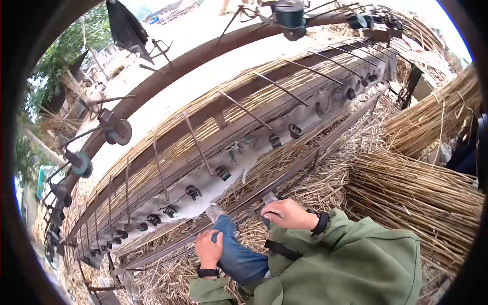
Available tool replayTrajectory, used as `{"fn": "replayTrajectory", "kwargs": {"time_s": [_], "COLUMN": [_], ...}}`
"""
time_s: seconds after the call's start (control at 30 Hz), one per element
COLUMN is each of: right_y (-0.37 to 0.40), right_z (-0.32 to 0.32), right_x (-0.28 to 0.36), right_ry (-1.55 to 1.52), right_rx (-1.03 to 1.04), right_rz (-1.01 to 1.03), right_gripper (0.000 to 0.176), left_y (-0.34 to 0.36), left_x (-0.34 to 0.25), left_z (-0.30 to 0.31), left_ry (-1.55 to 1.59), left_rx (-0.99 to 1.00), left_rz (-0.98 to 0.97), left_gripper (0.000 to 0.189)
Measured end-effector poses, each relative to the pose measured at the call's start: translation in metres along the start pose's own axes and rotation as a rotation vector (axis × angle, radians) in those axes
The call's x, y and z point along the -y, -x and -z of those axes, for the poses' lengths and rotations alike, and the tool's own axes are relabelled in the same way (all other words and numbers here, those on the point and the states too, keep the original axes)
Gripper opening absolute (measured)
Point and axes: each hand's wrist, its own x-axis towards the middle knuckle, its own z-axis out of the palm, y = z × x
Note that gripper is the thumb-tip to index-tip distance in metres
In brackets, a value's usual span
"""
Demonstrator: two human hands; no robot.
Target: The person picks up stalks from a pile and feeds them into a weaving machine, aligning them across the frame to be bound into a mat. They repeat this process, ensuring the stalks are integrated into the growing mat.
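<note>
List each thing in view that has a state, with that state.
left hand: fingers curled, grip unclear
right hand: fingers curled, grip unclear
green spool: wound, mounted on curved beam
upper reed bundle: tied
lower reed bundle: lying flat, ties not visible
loose reeds: scattered
metal rods: spaced apart in a row

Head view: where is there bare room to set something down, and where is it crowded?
Bare pale ground lies between the curved brown pipe and the yellow reed layer. Lower left is crowded: thin metal rods and black ring-shaped clips bunch together.
</note>
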Motion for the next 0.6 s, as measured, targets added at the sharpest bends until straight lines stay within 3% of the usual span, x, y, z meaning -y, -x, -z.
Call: {"fn": "replayTrajectory", "kwargs": {"time_s": [0.13, 0.17, 0.2, 0.23, 0.27, 0.33, 0.43, 0.5, 0.53, 0.6], "right_y": [0.055, 0.079, 0.106, 0.14, 0.171, 0.251, 0.354, 0.419, 0.423, 0.48], "right_z": [0.057, 0.074, 0.094, 0.112, 0.137, 0.179, 0.241, 0.285, 0.302, 0.351], "right_x": [-0.037, -0.052, -0.06, -0.078, -0.083, -0.122, -0.113, -0.104, -0.079, -0.07], "right_ry": [0.062, 0.106, 0.163, 0.268, 0.186, -0.017, -0.133, -0.153, -0.177, -0.117], "right_rx": [-0.179, -0.283, -0.375, -0.502, -0.601, -0.965, -1.48, -1.595, -1.761, -1.869], "right_rz": [-0.211, -0.304, -0.456, -0.507, -0.737, -0.899, -0.967, -1.065, -1.031, -0.955], "right_gripper": [0.022, 0.027, 0.031, 0.038, 0.047, 0.059, 0.073, 0.078, 0.078, 0.077], "left_y": [-0.011, -0.013, -0.02, -0.016, -0.019, -0.021, -0.024, -0.026, -0.027, -0.028], "left_x": [-0.004, 0.005, 0.026, -0.037, -0.041, -0.036, -0.049, -0.05, -0.048, -0.048], "left_z": [-0.008, -0.014, -0.022, 0.009, 0.005, 0.001, 0.001, -0.001, -0.002, -0.002], "left_ry": [0.006, -0.05, -0.056, -0.171, -0.175, -0.202, -0.223, -0.255, -0.274, -0.285], "left_rx": [0.127, 0.099, 0.2, 0.21, 0.228, 0.235, 0.259, 0.279, 0.287, 0.306], "left_rz": [0.025, -0.075, -0.081, -0.131, -0.145, -0.132, -0.099, -0.082, -0.071, -0.032], "left_gripper": [0.021, 0.026, 0.026, 0.029, 0.03, 0.031, 0.034, 0.035, 0.036, 0.038]}}
